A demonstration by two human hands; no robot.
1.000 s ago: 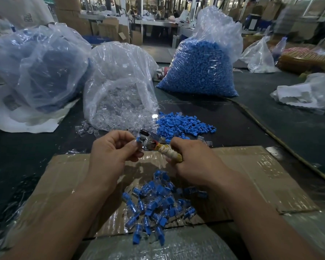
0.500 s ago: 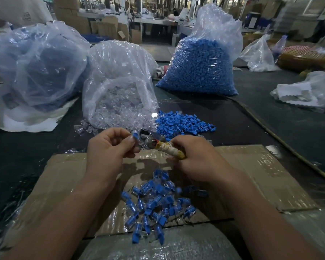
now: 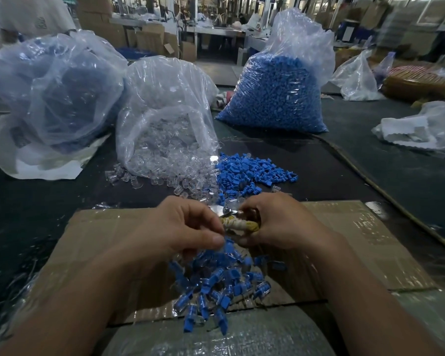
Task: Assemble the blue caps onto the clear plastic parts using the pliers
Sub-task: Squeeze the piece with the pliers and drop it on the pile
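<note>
1. Blue caps (image 3: 254, 173), small blocky matte pieces, lie in a loose heap on the dark mat (image 3: 409, 176) at 1 o'clock from the hands. The heap touches a spill of clear plastic parts (image 3: 139, 176), glossy little tubes, at 11 o'clock.
2. Pliers (image 3: 238, 223), with the handle wrapped in twisted yellowish-white cloth and bare metal at the pivot, sit in the right hand (image 3: 280, 222). Its fingers are clenched round the handle.
3. Left hand (image 3: 180, 227) has curled fingers, with the thumb tip right beside a blue-capped piece. Blur hides whether that piece is pinched.
4. Capped pieces (image 3: 221, 283), clear bodies with blue ends, are piled at 6 o'clock on taped brown cardboard (image 3: 100, 240).
5. Cap bag (image 3: 298, 34), crinkled clear film at 1 o'clock, is packed with blue caps.
6. Parts bag (image 3: 165, 86) at 11 o'clock holds clear parts, its mouth at the spill.
7. Hazy bag (image 3: 49, 86) at 10 o'clock has bluish contents that cannot be made out.
</note>
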